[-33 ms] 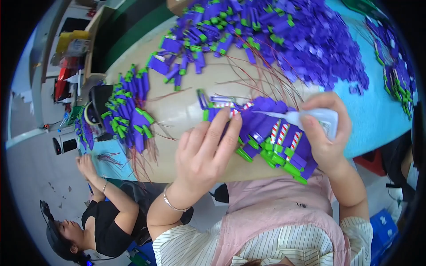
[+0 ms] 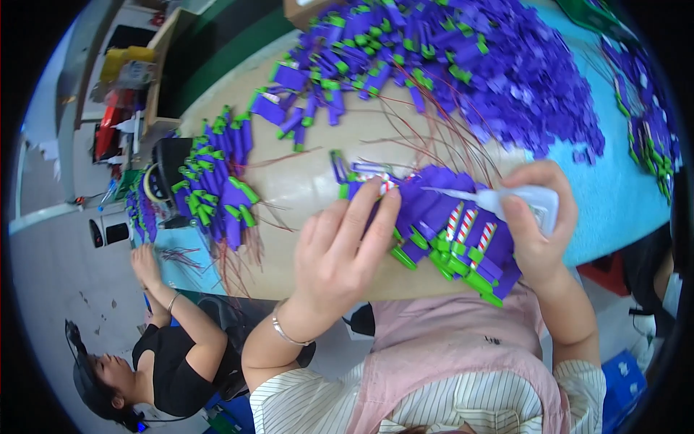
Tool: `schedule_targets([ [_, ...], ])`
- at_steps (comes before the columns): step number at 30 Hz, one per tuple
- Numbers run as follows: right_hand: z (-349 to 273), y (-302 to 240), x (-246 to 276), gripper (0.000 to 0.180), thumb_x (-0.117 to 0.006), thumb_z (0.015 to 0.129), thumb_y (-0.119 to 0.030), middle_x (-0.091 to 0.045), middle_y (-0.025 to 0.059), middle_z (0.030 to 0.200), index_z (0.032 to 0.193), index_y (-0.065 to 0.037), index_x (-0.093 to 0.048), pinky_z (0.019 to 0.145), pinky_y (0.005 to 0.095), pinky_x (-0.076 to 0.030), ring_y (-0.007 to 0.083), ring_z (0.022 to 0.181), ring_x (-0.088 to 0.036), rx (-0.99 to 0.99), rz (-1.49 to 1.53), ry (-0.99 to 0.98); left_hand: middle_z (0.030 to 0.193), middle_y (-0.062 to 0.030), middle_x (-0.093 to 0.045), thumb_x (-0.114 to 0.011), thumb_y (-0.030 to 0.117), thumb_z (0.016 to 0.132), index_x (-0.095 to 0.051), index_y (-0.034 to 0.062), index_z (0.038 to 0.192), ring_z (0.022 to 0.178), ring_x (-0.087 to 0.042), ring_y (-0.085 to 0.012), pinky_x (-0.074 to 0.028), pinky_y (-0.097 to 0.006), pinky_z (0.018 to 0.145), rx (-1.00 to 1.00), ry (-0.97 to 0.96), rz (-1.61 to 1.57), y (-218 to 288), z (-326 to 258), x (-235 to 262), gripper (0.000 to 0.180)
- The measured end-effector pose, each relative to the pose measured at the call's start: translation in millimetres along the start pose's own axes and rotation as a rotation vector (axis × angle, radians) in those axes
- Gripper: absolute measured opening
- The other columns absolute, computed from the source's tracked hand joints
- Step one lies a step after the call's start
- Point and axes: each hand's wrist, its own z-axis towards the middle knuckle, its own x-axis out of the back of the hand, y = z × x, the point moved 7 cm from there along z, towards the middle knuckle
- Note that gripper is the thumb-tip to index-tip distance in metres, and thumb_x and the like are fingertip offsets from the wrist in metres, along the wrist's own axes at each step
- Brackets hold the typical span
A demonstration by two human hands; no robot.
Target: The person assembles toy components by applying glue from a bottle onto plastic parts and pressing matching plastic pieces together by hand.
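A row of purple plastic pieces with green ends (image 2: 434, 217) lies fanned out on the beige table (image 2: 303, 188) near its front edge. Some of the pieces show red-and-white striped parts (image 2: 470, 224). My left hand (image 2: 340, 253) rests on the row's left end, its fingertips pressing the pieces down. My right hand (image 2: 538, 239) grips a small white squeeze bottle (image 2: 531, 201). The bottle's thin nozzle (image 2: 448, 192) points left over the top of the row, close to my left fingertips.
A large heap of purple and green pieces (image 2: 491, 65) with thin red wires (image 2: 434, 130) fills the far side. Another bundle (image 2: 217, 181) hangs over the table's left edge. A turquoise mat (image 2: 614, 202) lies at right. A person in black (image 2: 166, 347) works at lower left.
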Motion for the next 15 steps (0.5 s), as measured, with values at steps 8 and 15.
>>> schedule_targets([
  [8, -6.2, 12.1, 16.1, 0.013, -0.067, 0.090, -0.007, -0.059, 0.0011, 0.090, 0.099, -0.002, -0.058, 0.066, 0.0198, -0.042, 0.0048, 0.077, -0.052, -0.069, 0.074, 0.063, 0.112, -0.0143, -0.065, -0.065, 0.003, 0.078, -0.064, 0.0042, 0.109, 0.099, -0.060, -0.0316, -0.048, -0.042, 0.084, 0.079, 0.029, -0.302, -42.2, 17.7, -14.8, 0.032],
  [15, -3.1, 10.5, 11.9, 0.011, -0.067, 0.090, -0.005, -0.059, -0.0002, 0.089, 0.097, -0.003, -0.059, 0.065, 0.0195, -0.041, 0.0041, 0.076, -0.052, -0.091, 0.076, 0.044, 0.131, -0.0165, -0.055, -0.055, -0.009, 0.076, -0.059, 0.0092, 0.121, 0.128, -0.047, -0.0360, -0.040, -0.044, 0.106, 0.107, -0.208, 0.188, -190.6, 35.3, -55.7, 0.049],
])
